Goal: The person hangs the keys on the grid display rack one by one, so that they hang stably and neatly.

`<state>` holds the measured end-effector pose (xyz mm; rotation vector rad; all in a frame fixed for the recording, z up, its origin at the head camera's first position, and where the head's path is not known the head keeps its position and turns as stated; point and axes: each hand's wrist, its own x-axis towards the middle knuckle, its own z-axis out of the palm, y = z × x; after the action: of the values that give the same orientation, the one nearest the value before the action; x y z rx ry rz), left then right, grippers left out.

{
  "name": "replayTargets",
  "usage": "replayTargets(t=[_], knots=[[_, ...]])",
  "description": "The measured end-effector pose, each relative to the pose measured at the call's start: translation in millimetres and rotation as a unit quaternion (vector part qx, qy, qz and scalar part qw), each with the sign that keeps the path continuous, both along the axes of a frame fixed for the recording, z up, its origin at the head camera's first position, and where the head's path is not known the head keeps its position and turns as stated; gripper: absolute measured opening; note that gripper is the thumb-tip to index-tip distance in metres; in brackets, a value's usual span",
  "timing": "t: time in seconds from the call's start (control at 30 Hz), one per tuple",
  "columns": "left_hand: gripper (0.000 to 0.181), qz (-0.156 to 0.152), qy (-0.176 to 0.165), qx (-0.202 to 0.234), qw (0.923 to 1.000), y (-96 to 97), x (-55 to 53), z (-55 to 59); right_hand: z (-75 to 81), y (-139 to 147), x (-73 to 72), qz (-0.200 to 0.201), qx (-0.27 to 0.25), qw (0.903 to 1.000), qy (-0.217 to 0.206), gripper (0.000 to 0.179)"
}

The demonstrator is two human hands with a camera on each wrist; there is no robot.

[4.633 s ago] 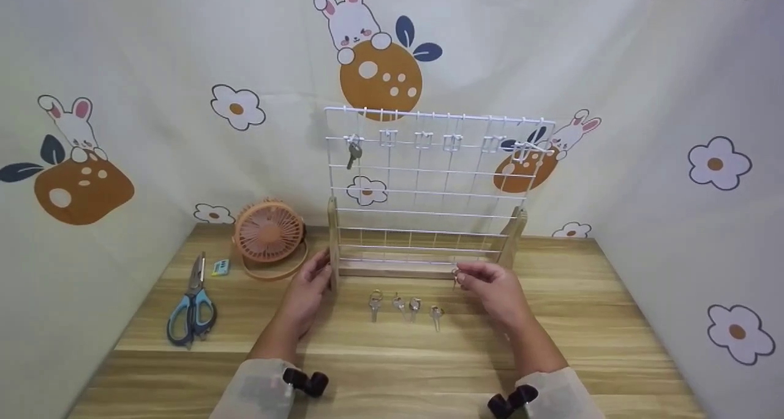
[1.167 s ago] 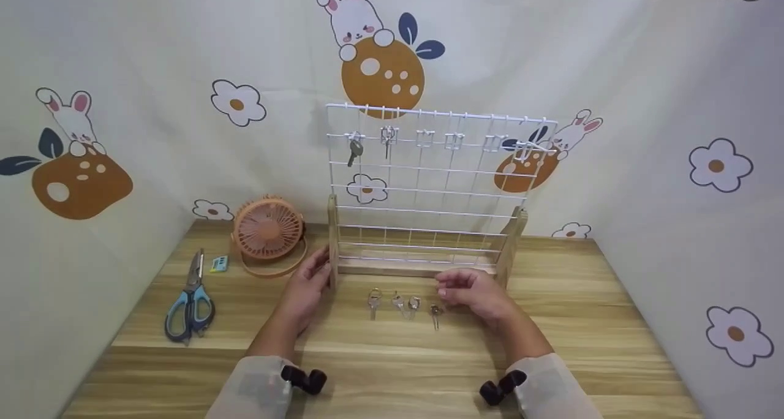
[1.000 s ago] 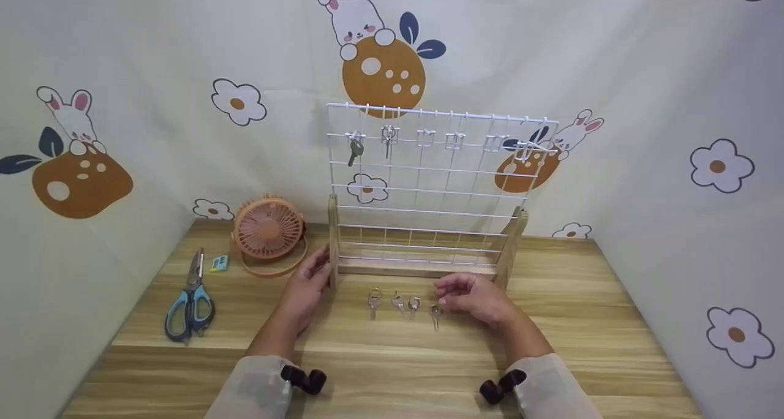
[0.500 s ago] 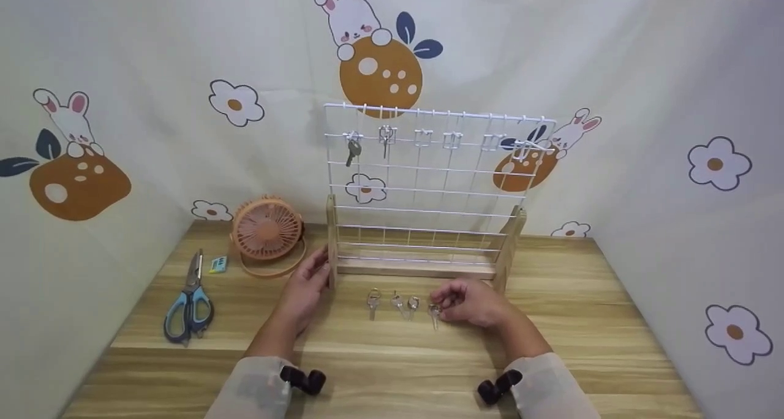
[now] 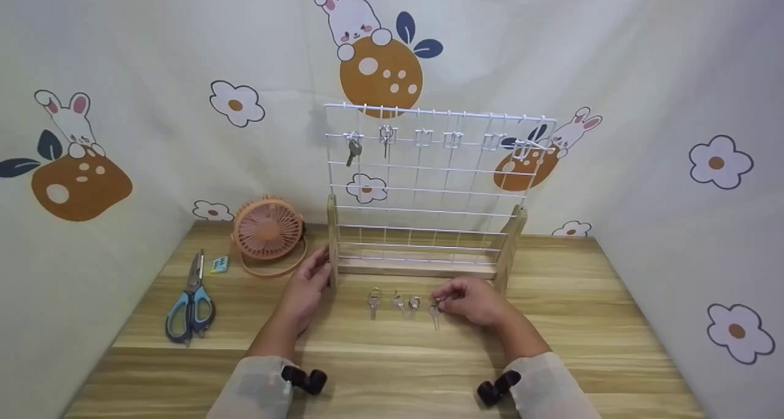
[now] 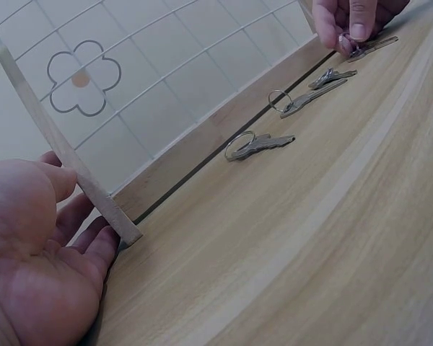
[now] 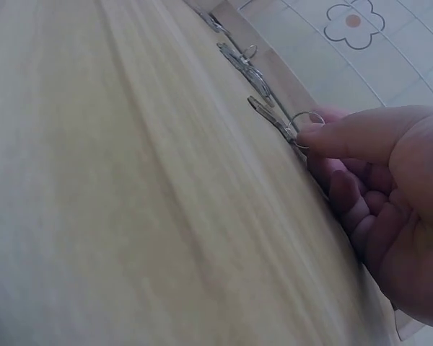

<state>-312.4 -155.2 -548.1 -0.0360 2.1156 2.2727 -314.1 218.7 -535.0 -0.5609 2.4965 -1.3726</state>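
Note:
My left hand (image 5: 306, 287) holds the left wooden upright (image 6: 68, 155) of a white wire grid rack (image 5: 429, 211), thumb on one side and fingers behind. My right hand (image 5: 476, 301) pinches the ring of the rightmost key (image 7: 270, 117) between thumb and fingertips, with the blade at the tabletop. Left of it lie several keys with rings, among them a key at the row's end (image 5: 374, 307) and a key nearer the right hand (image 5: 414, 305). On the rack's upper hooks hang a dark key (image 5: 353, 152) and a second key (image 5: 386, 143).
More white hooks (image 5: 452, 140) sit along the grid to the right. An orange fan (image 5: 268, 229), a small blue packet (image 5: 219, 264) and blue-handled scissors (image 5: 191, 302) are on the left of the wooden table (image 5: 392, 370). A printed curtain (image 5: 275, 51) surrounds it.
A second key now hangs on the grid, held by the right hand earlier. The right hand has since moved left and down to the rightmost key and pinched its ring. The left hand stays put.

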Motion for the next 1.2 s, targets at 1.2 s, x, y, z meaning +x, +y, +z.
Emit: replayTargets(t=[1.2], knots=[[0.055, 0.012, -0.008, -0.035, 0.9993, 0.7, 1.4, 1.7, 125.6, -44, 24.5, -0.169, -0.276, 0.9445, 0.054, 0.022]])
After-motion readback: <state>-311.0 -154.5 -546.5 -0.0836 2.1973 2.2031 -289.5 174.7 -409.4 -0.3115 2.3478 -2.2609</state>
